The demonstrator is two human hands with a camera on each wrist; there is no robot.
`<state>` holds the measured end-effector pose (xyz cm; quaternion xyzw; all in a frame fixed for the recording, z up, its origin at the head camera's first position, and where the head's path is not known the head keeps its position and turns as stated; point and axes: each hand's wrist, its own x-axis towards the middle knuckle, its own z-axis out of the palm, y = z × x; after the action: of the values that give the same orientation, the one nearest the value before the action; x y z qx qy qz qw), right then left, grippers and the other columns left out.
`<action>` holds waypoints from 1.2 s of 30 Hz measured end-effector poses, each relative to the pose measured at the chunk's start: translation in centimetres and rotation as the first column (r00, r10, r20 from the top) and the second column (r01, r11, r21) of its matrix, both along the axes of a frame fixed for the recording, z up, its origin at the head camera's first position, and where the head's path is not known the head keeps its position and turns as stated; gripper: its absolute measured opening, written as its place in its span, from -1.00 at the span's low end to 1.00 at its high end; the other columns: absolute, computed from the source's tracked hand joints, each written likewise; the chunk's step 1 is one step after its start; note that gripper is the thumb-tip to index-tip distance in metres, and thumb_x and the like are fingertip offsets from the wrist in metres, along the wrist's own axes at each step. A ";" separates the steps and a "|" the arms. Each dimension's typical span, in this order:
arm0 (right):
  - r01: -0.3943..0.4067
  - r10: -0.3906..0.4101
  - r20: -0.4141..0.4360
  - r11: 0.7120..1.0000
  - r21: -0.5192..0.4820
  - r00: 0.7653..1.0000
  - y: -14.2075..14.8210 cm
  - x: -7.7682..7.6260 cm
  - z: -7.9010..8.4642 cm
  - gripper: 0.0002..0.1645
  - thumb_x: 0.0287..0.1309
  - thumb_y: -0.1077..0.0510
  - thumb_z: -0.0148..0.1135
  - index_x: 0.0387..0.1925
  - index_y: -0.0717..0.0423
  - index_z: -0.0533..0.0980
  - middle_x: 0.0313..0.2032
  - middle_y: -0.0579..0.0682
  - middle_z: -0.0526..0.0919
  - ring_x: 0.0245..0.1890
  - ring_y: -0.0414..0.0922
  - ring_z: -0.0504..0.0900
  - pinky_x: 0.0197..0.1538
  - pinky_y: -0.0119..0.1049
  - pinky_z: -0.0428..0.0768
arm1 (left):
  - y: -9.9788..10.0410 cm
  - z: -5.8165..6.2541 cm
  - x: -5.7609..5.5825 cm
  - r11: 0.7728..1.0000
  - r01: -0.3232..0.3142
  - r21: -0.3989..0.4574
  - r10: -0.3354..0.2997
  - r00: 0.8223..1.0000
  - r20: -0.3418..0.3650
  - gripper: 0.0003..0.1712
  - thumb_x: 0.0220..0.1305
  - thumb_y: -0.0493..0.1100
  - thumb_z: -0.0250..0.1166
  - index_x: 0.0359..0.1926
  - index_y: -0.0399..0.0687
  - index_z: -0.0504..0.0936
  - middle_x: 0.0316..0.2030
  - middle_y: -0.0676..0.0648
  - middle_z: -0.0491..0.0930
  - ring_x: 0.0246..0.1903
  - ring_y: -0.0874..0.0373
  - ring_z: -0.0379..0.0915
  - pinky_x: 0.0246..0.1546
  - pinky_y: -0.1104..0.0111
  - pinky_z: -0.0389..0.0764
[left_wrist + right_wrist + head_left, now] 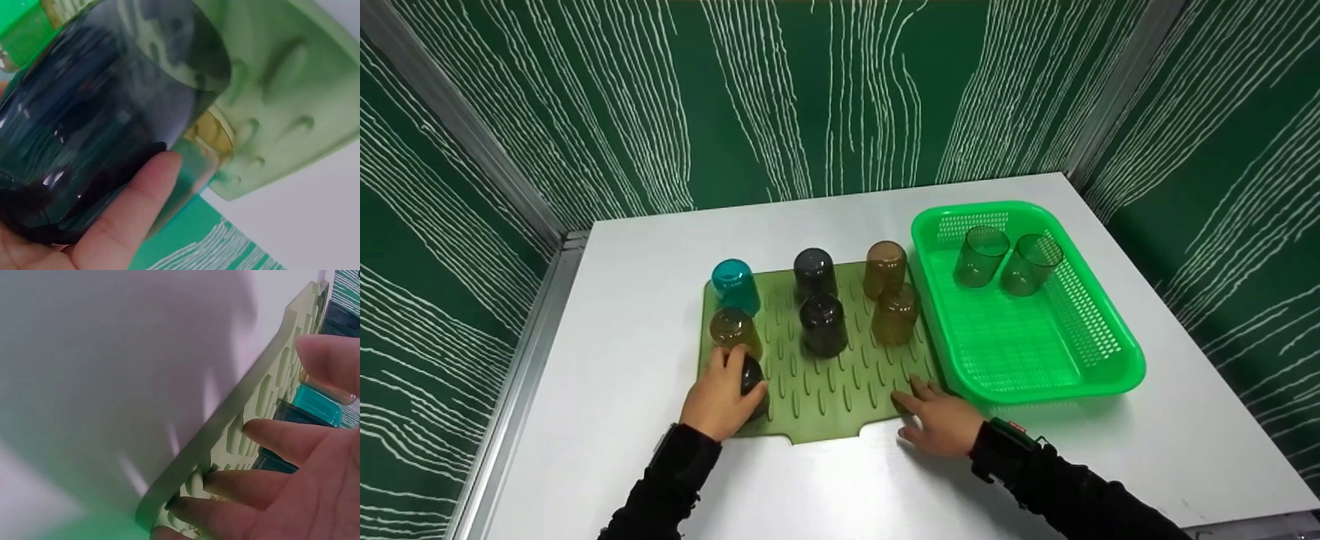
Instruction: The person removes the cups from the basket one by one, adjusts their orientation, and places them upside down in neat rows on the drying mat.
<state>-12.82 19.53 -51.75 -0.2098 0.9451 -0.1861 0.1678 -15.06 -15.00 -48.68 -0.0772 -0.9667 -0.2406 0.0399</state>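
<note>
My left hand [721,396] grips a dark tinted glass [753,384] from its left side, low over the front left of a green ridged drying mat [829,420]. In the left wrist view the thumb lies along the dark glass [107,112], its rim facing the mat. Just behind it stands an upside-down amber glass [735,330], with a teal glass [736,289] beyond. My right hand [946,421] rests with spread fingers on the mat's front right corner; the right wrist view shows those fingers [287,439] over the mat's edge [225,427], holding nothing.
Two dark glasses [823,326] stand upside down mid-mat, and two amber-brown glasses [895,319] along its right side. Right of the mat, a green plastic basket [1125,367] holds two upright see-through glasses [982,259] at its back. Green patterned panels [870,97] rise behind the white table [607,315].
</note>
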 end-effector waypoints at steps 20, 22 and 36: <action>-0.060 0.060 0.052 0.998 -0.010 0.997 0.6 0.0 0.2 -0.26 0.27 -0.11 0.23 0.38 0.13 0.34 0.41 0.52 0.04 0.35 0.54 0.12 0.29 0.34 0.32 | -0.4 -1.4 0.3 0.997 -0.063 0.053 0.065 0.996 -0.057 -0.23 0.22 -0.05 0.39 0.32 -0.33 0.30 0.18 -0.39 0.25 0.14 -0.35 0.30 -0.06 -0.06 0.58; -0.054 0.055 0.056 0.998 -0.017 0.997 0.6 0.0 0.3 -0.27 0.28 -0.11 0.22 0.38 0.12 0.34 0.41 0.51 0.05 0.36 0.52 0.13 0.30 0.33 0.31 | -0.2 -1.3 0.3 0.997 -0.069 0.038 0.072 0.995 -0.073 -0.19 0.19 -0.05 0.41 0.31 -0.37 0.28 0.17 -0.40 0.25 0.12 -0.34 0.30 -0.08 -0.05 0.57; -0.035 0.018 -0.098 0.985 -0.170 0.995 0.5 0.2 3.5 -0.28 0.34 -0.07 0.17 0.43 0.09 0.26 0.43 0.37 0.18 0.41 0.37 0.17 0.34 0.31 0.27 | 5.3 1.6 0.5 0.980 0.073 0.187 -0.014 0.954 -0.300 0.00 0.07 0.09 0.48 0.38 -0.27 0.21 0.42 -0.34 0.06 0.47 -0.38 -0.21 0.36 -0.25 0.15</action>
<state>-12.64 19.98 -48.23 -0.2449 0.9296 -0.2542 0.1058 -14.55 -9.68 -47.09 -0.1295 -0.9194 -0.3209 0.1867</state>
